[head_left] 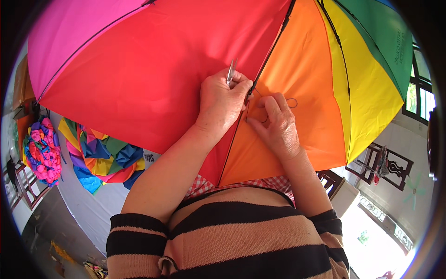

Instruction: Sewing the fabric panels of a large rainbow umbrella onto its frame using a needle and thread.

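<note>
A multicoloured umbrella (144,88) is spread open over my lap, its inner side with the dark ribs facing me. My left hand (223,100) pinches a black umbrella rib (269,53) where the red and orange panels meet. Small scissors (230,73) are tucked in the same hand, their pointed blades sticking up past the fingers. Over the orange panel, my right hand (277,123) has its fingers curled round a thin dark thread (292,102), which makes a loop beside the knuckles. Whether a needle is in those fingers is too small to tell.
To the left, a heap of folded colourful cloth (109,158) lies on a pale-covered surface (86,209). Beyond it is a bunched pink and multicoloured bundle (42,151). Dark wooden chairs (383,165) stand at the right, near a bright doorway (376,237).
</note>
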`<state>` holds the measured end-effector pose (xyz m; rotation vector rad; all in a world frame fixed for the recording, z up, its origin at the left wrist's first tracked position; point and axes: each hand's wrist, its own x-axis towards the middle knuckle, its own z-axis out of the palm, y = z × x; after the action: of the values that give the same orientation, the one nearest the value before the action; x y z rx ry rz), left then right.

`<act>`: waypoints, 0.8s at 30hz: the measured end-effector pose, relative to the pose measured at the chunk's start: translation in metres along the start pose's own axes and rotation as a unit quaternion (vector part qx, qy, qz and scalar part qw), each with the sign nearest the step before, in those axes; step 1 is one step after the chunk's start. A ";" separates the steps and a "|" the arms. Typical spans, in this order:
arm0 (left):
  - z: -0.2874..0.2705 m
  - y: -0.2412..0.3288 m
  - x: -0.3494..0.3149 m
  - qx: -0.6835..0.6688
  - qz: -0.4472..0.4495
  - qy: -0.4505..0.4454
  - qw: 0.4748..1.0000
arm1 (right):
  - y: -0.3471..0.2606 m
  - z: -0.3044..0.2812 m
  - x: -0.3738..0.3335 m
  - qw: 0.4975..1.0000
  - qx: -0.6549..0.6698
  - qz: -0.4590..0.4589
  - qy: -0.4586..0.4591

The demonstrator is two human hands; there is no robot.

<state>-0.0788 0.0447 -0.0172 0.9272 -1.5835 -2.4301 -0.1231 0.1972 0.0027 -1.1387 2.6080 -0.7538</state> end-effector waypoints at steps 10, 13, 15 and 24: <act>-0.005 -0.004 0.006 0.021 -0.031 -0.004 0.999 | -0.006 -0.035 0.038 0.982 -0.143 -0.112 -0.041; -0.006 -0.004 0.008 0.036 -0.042 -0.014 0.998 | 0.022 -0.014 0.043 0.996 -0.064 -0.037 -0.058; -0.005 -0.001 0.009 0.041 -0.046 -0.014 0.998 | 0.026 -0.015 0.041 0.997 -0.024 -0.004 -0.068; -0.004 0.011 0.001 0.025 -0.052 -0.016 0.998 | -0.003 -0.030 0.022 0.999 0.015 -0.017 -0.038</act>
<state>-0.0804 0.0362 -0.0098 1.0086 -1.6542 -2.4967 -0.1474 0.1905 0.0303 -1.1834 2.5118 -0.7393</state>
